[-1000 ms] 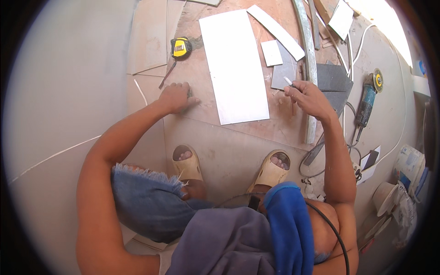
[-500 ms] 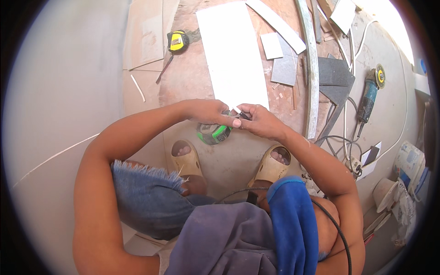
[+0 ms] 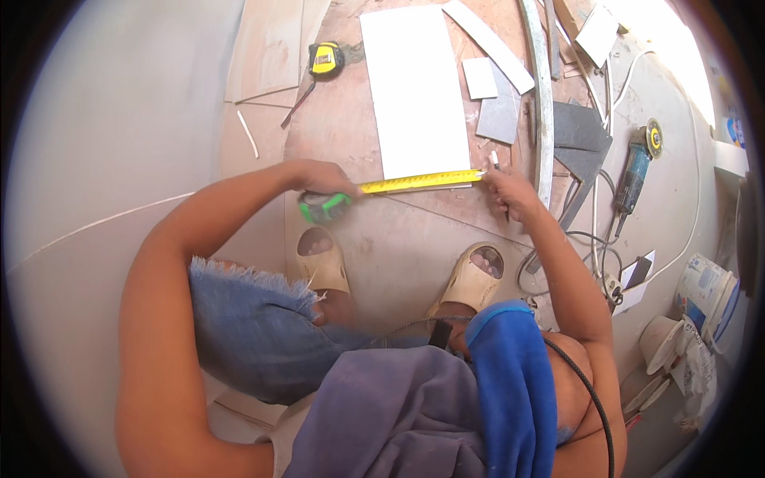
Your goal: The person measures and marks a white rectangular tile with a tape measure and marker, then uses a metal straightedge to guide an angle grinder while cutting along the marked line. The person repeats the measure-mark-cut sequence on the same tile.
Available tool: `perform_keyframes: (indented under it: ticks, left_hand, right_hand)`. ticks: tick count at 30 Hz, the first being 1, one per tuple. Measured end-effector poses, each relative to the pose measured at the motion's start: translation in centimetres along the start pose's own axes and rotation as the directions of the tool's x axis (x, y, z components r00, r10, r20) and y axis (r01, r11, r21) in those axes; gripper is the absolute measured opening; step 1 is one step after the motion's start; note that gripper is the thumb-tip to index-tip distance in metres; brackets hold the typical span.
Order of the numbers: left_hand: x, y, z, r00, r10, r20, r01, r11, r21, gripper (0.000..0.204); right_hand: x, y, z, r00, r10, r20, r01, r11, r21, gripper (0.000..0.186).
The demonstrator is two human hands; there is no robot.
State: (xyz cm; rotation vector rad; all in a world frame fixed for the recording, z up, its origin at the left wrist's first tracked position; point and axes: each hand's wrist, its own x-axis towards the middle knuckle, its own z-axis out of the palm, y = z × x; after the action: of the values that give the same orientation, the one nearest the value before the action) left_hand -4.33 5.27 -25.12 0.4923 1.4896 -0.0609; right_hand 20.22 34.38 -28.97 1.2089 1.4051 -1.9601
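Observation:
A yellow blade is drawn out of a green and black tape measure (image 3: 325,207) and lies across the near end of a white rectangular tile (image 3: 418,95). My left hand (image 3: 328,178) is closed on the tape's case, just left of the tile's near corner. At the other end, my right hand (image 3: 510,193) pinches the blade's tip by the tile's near right corner. A marker pen (image 3: 495,159) with a white tip also sits in my right hand, poking up between the fingers.
A second tape measure (image 3: 325,60), yellow and black, lies left of the tile. Tile offcuts (image 3: 498,111) and a long metal bar (image 3: 542,103) are on its right. Further right rests an angle grinder (image 3: 637,171) with its cord, near white buckets (image 3: 705,287).
My hands have moved apart, left hand leftward with the case and right hand rightward with the tip. The yellow blade is now stretched between them over the tile's near end.

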Motion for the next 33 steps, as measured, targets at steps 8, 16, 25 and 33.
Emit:
perform_keyframes:
  ticks: [8, 16, 25, 33]
  left_hand:
    - [0.0, -4.2, 1.7, 0.988, -0.123, -0.098, 0.138, 0.978, 0.157, 0.077]
    - [1.0, -3.9, 1.5, 0.979, -0.135, -0.151, 0.171, 0.951, 0.258, 0.074]
    - [0.3, -3.5, 1.3, 0.983, -0.081, -0.162, 0.124, 0.953, 0.277, 0.074]
    - [0.4, -3.3, 1.1, 0.983, -0.1, -0.156, 0.136, 0.96, 0.246, 0.071]
  right_hand:
    - [2.0, 3.1, 1.5, 0.876, -0.47, -0.109, 0.247, 0.632, -0.734, 0.032]
    - [0.9, 1.8, 1.5, 0.901, -0.428, -0.067, 0.251, 0.641, -0.725, 0.032]
    - [0.3, 1.2, 1.2, 0.923, -0.376, -0.081, 0.195, 0.638, -0.745, 0.039]
    - [0.1, 0.3, 0.5, 0.915, -0.394, -0.082, 0.212, 0.646, -0.734, 0.038]
